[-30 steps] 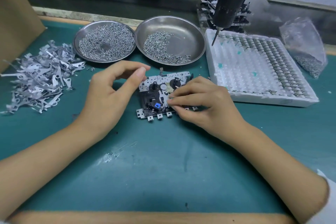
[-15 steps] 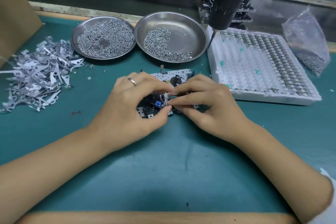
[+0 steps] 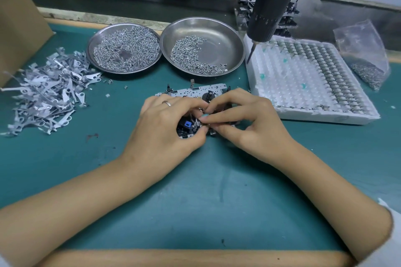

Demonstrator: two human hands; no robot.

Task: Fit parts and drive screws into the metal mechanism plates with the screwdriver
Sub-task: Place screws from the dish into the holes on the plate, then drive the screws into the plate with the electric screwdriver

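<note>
Metal mechanism plate (image 3: 191, 93) lies flat on the green counter (image 3: 195, 191), centre of view, just in front of the two steel dishes. Both hands work over its near half. Left hand (image 3: 165, 128): fingers curled over the plate's left part, thumb and fingertips pinching at the black assembly beside a small blue part (image 3: 188, 124); a ring (image 3: 166, 103) sits on one finger. Right hand (image 3: 249, 123): fingers curled, thumb and forefinger pinched together on a small part at the plate's middle, touching the left hand's fingertips; the part itself is too small to identify. Electric screwdriver (image 3: 271, 2) hangs unheld above the far right, its bit (image 3: 250, 53) pointing down at the left edge of the white foam tray (image 3: 314, 84), which carries rows of small metal parts along its right side. Left dish (image 3: 124, 49) is heaped with small metal pieces; right dish (image 3: 202, 46) holds a thinner scatter of screws. Pile of flat metal levers (image 3: 45, 91) lies at far left, by a cardboard box (image 3: 19, 26). Clear plastic bag (image 3: 364, 54) with small metal pieces sits at far right.
</note>
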